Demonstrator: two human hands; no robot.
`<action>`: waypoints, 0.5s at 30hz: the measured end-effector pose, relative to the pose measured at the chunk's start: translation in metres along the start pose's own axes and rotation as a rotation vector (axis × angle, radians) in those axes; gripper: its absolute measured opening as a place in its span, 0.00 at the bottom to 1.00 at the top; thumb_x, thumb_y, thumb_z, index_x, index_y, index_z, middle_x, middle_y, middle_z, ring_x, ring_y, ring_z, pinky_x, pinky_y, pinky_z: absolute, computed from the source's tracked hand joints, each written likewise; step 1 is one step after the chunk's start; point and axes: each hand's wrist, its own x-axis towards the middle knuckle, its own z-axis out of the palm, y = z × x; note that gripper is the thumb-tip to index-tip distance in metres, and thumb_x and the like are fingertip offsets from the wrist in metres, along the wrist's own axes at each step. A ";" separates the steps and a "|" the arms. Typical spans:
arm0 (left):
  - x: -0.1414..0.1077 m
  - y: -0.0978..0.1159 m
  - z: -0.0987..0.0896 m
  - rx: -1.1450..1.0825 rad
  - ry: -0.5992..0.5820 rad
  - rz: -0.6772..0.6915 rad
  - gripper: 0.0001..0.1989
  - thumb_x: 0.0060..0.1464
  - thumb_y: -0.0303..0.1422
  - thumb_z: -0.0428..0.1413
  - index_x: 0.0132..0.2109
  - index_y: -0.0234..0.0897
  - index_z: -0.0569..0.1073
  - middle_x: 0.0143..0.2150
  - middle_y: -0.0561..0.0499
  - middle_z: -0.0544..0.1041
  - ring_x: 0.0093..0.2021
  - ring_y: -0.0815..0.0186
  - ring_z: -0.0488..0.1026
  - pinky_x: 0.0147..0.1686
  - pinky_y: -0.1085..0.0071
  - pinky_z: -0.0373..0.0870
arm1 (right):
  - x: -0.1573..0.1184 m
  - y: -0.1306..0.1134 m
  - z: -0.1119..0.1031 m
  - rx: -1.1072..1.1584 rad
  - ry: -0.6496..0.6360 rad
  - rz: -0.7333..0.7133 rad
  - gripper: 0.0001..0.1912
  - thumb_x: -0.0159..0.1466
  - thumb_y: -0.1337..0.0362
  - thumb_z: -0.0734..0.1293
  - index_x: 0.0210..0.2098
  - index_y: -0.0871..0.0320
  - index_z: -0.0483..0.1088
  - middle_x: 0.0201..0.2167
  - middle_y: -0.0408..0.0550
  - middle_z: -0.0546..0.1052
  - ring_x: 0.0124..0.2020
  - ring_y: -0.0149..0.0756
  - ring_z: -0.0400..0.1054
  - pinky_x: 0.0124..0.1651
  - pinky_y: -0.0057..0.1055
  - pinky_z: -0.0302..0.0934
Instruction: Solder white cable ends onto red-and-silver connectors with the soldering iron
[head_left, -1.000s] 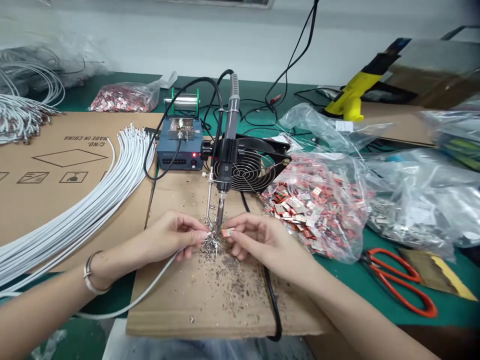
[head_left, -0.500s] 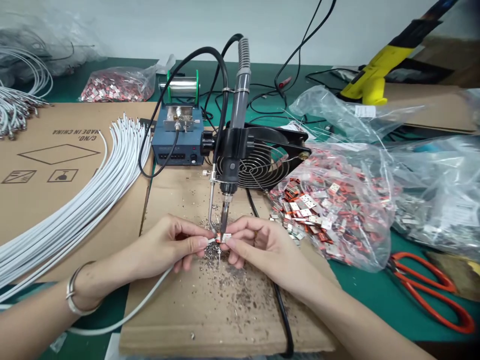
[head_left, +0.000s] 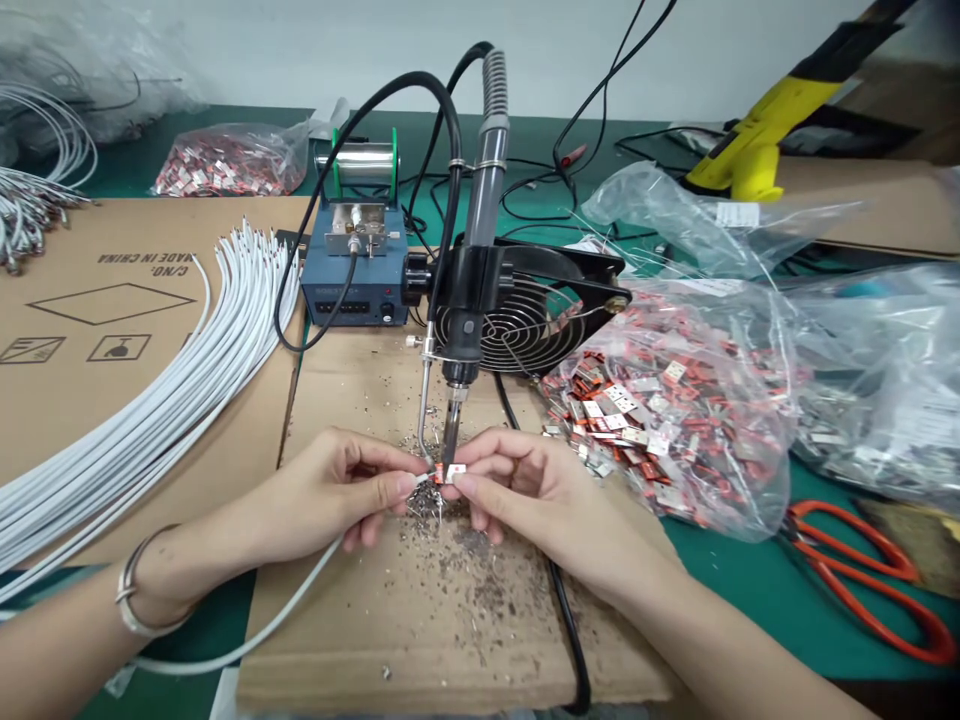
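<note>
My left hand (head_left: pixel 337 495) pinches the end of a white cable (head_left: pixel 300 592), which trails down to the lower left. Between the fingers of my right hand (head_left: pixel 517 490) is a small red and white connector piece (head_left: pixel 455 470). Cable end and connector piece meet just under the tip of a soldering iron (head_left: pixel 451 430), held upright in a stand. A thin metal feed tube (head_left: pixel 424 400) comes down to the same spot from the left. Whether the tip touches the piece is too small to tell.
Behind stand a blue control box (head_left: pixel 352 285), a solder spool (head_left: pixel 365 163) and a black fan (head_left: pixel 517 320). Many white cables (head_left: pixel 187 390) lie at left. At right are a bag of connector pieces (head_left: pixel 675 400) and orange-handled scissors (head_left: pixel 870 580). Debris covers the cardboard (head_left: pixel 337 640).
The view has shifted slightly. Both hands keep their grips beneath the iron, and the connector piece sits almost as before, with its white part a little more visible.
</note>
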 end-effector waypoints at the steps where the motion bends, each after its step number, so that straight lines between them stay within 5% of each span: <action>1: 0.000 0.001 0.001 -0.019 0.001 -0.006 0.16 0.54 0.33 0.53 0.45 0.24 0.71 0.22 0.55 0.65 0.17 0.80 0.61 0.16 0.85 0.60 | 0.000 -0.001 0.000 0.000 -0.001 0.002 0.13 0.53 0.63 0.70 0.32 0.66 0.66 0.21 0.45 0.71 0.17 0.20 0.61 0.19 0.15 0.57; 15: -0.001 -0.002 0.004 -0.117 -0.019 0.002 0.13 0.53 0.33 0.54 0.42 0.26 0.71 0.21 0.56 0.66 0.17 0.80 0.60 0.15 0.85 0.58 | -0.001 -0.004 -0.004 -0.029 -0.031 -0.075 0.06 0.56 0.66 0.69 0.31 0.63 0.68 0.28 0.49 0.76 0.24 0.24 0.68 0.24 0.17 0.59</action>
